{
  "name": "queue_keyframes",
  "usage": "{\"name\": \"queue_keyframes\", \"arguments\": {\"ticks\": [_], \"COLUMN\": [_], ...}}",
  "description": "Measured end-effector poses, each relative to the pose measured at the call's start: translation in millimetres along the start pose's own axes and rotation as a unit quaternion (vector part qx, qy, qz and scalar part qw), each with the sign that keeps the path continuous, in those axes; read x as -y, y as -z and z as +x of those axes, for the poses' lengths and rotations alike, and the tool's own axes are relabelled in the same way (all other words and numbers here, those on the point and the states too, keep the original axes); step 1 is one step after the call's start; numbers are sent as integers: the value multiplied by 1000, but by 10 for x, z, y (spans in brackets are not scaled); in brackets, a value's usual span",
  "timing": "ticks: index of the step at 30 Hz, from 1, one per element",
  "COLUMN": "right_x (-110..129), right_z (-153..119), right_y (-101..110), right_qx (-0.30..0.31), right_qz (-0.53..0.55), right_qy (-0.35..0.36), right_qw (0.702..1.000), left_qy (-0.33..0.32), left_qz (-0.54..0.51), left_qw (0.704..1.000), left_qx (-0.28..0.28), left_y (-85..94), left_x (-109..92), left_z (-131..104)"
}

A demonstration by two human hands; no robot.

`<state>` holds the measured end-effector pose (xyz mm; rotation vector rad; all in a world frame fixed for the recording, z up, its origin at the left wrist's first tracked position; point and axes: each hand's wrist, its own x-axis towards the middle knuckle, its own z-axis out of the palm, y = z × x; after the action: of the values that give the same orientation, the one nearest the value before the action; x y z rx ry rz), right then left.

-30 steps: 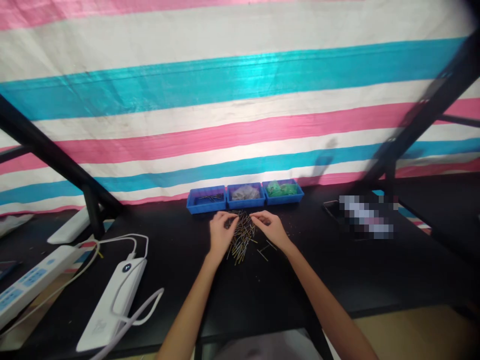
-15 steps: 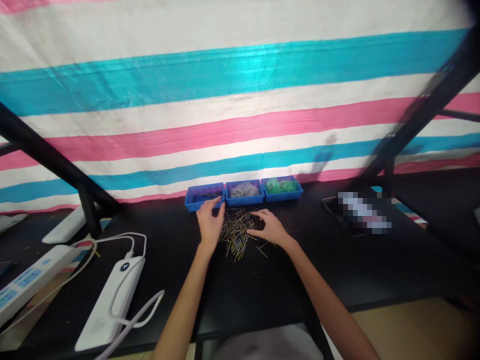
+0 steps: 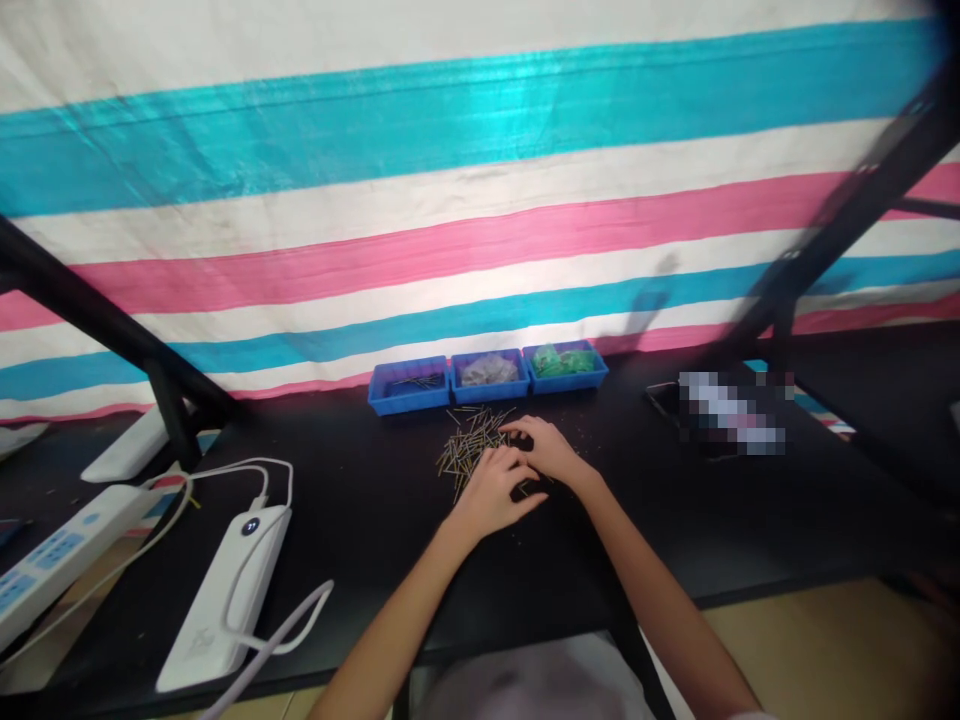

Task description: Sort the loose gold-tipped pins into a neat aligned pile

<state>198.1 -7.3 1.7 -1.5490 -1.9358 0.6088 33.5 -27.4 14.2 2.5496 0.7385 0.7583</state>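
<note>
A loose pile of thin metal rods lies on the black table. My left hand is over the pile's near right part, thumb apart from the fingers, with nothing visible in it. Just beyond it, my right hand is at the pile's right edge, its fingers curved down; the fingertips are partly hidden behind my left hand. Behind the pile stand three blue trays in a row: the left tray holds a few rods, the middle one a clear plastic bag, the right one green bags.
On the left are a white power bank with a looped cable and a white power strip. A phone lies at the right beside a blurred patch. Black frame bars slant at both sides before a striped sheet.
My left hand has moved from beside the left tray, right and nearer to me, over the pile. My right hand has shifted only slightly. The view has tilted a little.
</note>
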Motion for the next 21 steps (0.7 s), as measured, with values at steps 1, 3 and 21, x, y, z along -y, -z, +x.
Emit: {"name": "queue_keyframes", "arguments": {"ticks": [1,3,21], "right_x": [-23,-64,-46], "right_z": [7,15,-154], "right_y": [6,33,516], "right_qx": [3,6,104], "right_qz": [21,66,-10], "right_qy": [1,-2,-174], "right_qw": [1000,998,979], "left_qy": [-8,-13,289], "left_qz": [2,14,123], "left_qw": [1000,998,949], "left_qx": [25,53,-39], "left_y": [-41,-107,126], "left_x": [-19,-21,552], "left_z": [-4,-9,-104]}}
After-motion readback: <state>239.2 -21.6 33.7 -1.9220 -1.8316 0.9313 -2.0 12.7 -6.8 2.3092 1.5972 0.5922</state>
